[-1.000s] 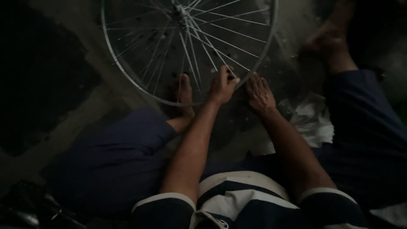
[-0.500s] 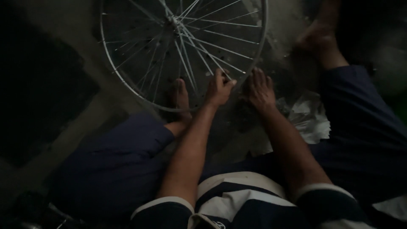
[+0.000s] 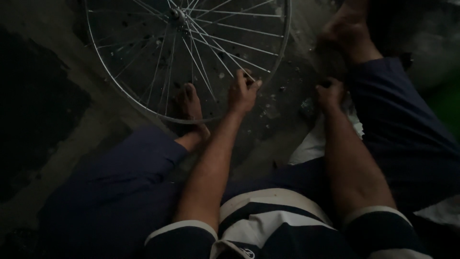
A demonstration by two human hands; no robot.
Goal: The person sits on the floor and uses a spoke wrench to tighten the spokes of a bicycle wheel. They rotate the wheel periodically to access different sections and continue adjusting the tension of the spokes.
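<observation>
Nearest the camera, at the bottom of the view, is the person's dark shirt with pale stripes and pale sleeve cuffs, and from it both bare forearms reach forward over dark blue trousers [image 3: 115, 192] that cover the bent legs on either side. The person sits low on a rough, stained concrete floor [image 3: 57, 129], grey and mottled, with a darker patch at the left and pale flecks and specks of grit scattered ahead of the knees. The room is very dim, so little beyond the floor can be made out. A crumpled white cloth [image 3: 311, 144] lies on the floor just beside the right forearm, partly tucked under the right leg. The right hand [image 3: 329, 92] is clenched, its grip curled over something small and dark at the edge of the cloth; what it is cannot be told. The left hand [image 3: 243, 93] has its grip closed on the near rim of a bicycle wheel [image 3: 282, 48], fingers wrapped over the metal where spokes meet it. The left bare foot [image 3: 189, 105] rests against the lower arc of the same rim. The wheel lies tilted on the floor ahead, its silver spokes fanning from the hub [image 3: 175, 13] near the top edge. Farther off, the right bare foot [image 3: 347, 29] rests on the floor beyond the rim.
</observation>
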